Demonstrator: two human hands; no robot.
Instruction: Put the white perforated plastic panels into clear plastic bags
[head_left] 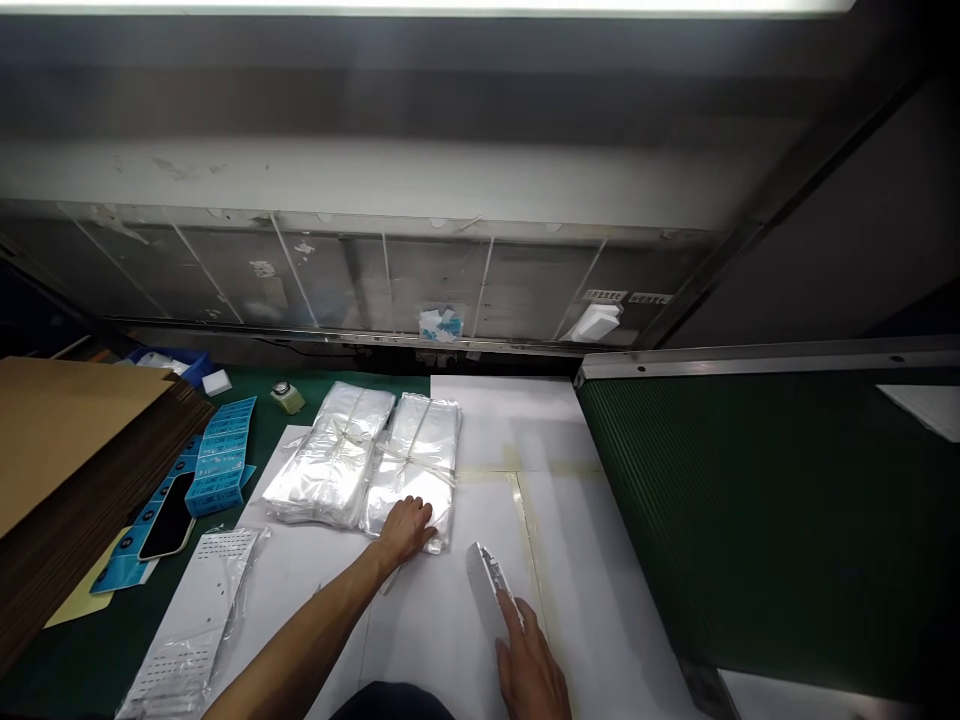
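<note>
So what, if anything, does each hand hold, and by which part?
The right hand holds a thin pale piece by its near end. The left hand rests on a plastic bundle; any grip is unclear.

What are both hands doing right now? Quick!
Left hand: fingers curled on the tied bundle of clear plastic bags; firm grip cannot be told.
Right hand: closed, holding a thin white piece.

Wears dark navy, nearly black cloth point(394, 702), seen as a plain, smoothly rounded patch at the near edge, too little to tell which garment. Shows a bare left forearm point(322, 630), slender at the wrist and broader towards the near edge. Has a bare left hand point(407, 530) and a bare, slim-fingered right hand point(529, 665).
</note>
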